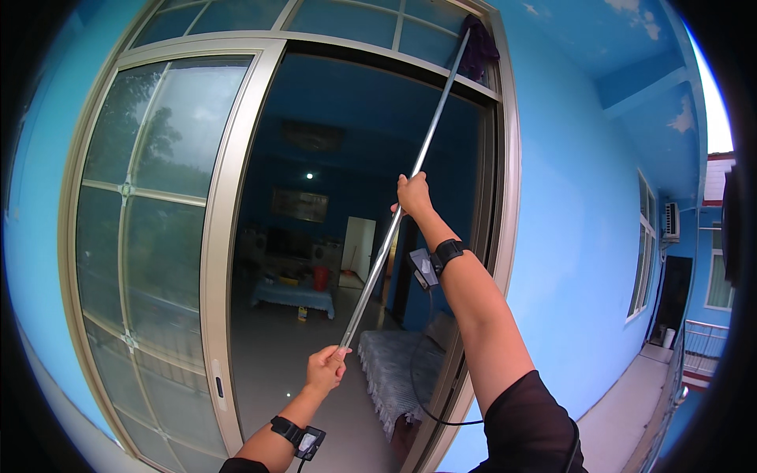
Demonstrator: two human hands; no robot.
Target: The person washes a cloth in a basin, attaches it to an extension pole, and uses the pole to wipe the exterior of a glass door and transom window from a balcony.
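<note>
Both my hands grip a long silver metal pole (378, 269) that slants up to the right. My left hand (326, 368) is closed around its lower end. Higher up, near the pole's middle, my right hand (413, 192) holds it with the arm stretched out. At the pole's top hangs a dark purple cloth (479, 50), against the upper right corner of the transom window (349, 25) above the doorway. The cloth hides how the pole's tip is made.
A sliding glass door panel (165, 236) stands on the left of the open doorway. Inside are a cloth-covered low table (298, 297) with a red bucket (320, 278), a yellow bottle (302, 314) and a covered seat (396, 349). A black cable (437, 421) hangs beside my right arm.
</note>
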